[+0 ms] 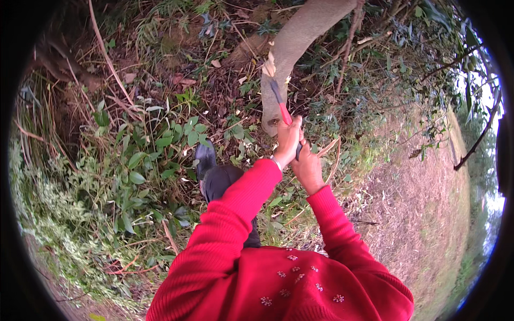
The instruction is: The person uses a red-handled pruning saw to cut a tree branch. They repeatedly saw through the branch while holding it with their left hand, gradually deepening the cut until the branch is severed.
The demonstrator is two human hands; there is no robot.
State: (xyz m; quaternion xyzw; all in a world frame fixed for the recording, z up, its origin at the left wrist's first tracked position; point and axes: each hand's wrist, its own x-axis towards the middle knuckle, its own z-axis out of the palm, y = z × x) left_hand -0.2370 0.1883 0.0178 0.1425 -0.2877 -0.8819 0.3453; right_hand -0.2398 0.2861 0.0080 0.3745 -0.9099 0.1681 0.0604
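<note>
Both my hands are closed around the handle of a red-and-black hand tool (284, 112), probably an axe. My left hand (287, 140) grips it at the red section, farther up. Just below and to the right, my right hand (308, 167) holds the black end. The tool's far end points at a pale, splintered notch (270, 66) in the side of a thick, curved tree trunk (307, 24). Its head is blurred there, and I cannot tell whether it touches the wood. Below the notch, the trunk runs down to the ground.
Leafy undergrowth (148, 160) covers the slope on the left, near my boot (205, 154). A thin bare stem (108, 60) leans at upper left. Holly-like foliage (361, 92) and a dark overhanging twig (478, 140) are on the right, above dry grass (417, 200).
</note>
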